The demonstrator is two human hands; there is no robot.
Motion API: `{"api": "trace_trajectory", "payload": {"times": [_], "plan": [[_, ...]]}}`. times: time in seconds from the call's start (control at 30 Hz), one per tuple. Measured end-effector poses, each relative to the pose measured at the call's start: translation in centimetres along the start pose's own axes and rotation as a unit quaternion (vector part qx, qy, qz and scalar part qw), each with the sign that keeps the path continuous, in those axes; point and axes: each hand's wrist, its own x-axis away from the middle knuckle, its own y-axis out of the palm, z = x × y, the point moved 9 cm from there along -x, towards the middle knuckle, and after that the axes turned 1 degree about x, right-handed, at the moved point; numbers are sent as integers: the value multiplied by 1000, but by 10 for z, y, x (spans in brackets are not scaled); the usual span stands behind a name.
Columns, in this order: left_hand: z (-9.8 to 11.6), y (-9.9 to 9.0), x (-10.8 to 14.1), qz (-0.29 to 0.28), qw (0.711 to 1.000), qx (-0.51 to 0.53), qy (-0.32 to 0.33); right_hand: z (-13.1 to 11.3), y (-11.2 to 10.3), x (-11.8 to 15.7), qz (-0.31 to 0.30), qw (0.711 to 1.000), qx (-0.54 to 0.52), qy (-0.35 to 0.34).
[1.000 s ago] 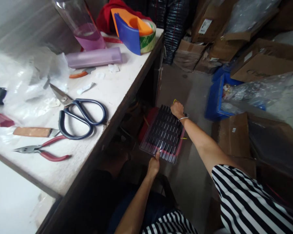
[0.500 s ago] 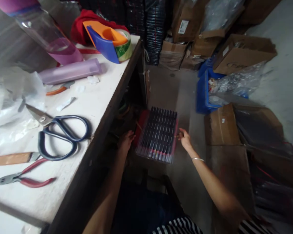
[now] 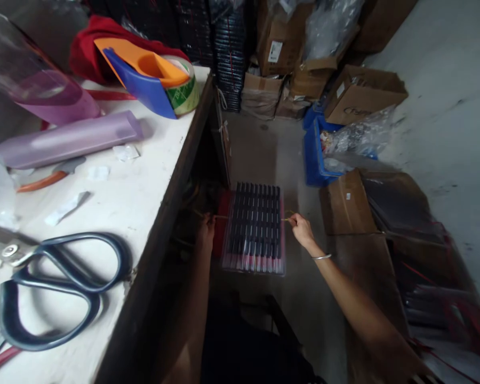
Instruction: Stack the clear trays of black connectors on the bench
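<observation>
Below the table edge sits a clear plastic tray [image 3: 253, 264] with rows of black ribbed slots, pinkish red showing along its border. At its right side my right hand [image 3: 303, 230] pinches a thin yellowish string [image 3: 290, 212]. On the other side, in shadow, my left hand [image 3: 206, 228] has its fingers closed on a string [image 3: 221, 217] that runs toward the tray's left edge. Whether both ends belong to one string is hidden by the tray. A red surface [image 3: 222, 205] shows just left of the tray.
The white table [image 3: 152, 176] on the left holds dark-handled scissors [image 3: 84, 261], an orange and blue tape dispenser [image 3: 160, 80], a purple tube [image 3: 76, 136] and a bottle [image 3: 60, 96]. Cardboard boxes [image 3: 348, 200] and a blue crate [image 3: 314, 160] line the right. Black stacks [image 3: 228, 58] stand behind.
Both hands now pinch string beside the tray, which appears straighter. The view has shifted, bringing the scissors closer; the strings look pulled out to either side.
</observation>
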Motion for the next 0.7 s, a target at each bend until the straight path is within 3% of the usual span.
{"api": "trace_trajectory", "payload": {"times": [0.2,0.33,0.43,0.53,0.7], "plan": [[5,-10,-7,3,995,-84,48,3,0,1,13,1000,10,14],[14,-15,4,13,972,-206,112,-7,-5,13,44,999,-7,4],[13,-6,34,6,926,-321,200,-29,6,36,73,997,-29,-12],[-3,14,72,-41,856,-435,278,-51,31,66,83,995,-47,-13],[-21,22,104,-74,757,-565,319,-64,53,102,96,993,-57,26]]}}
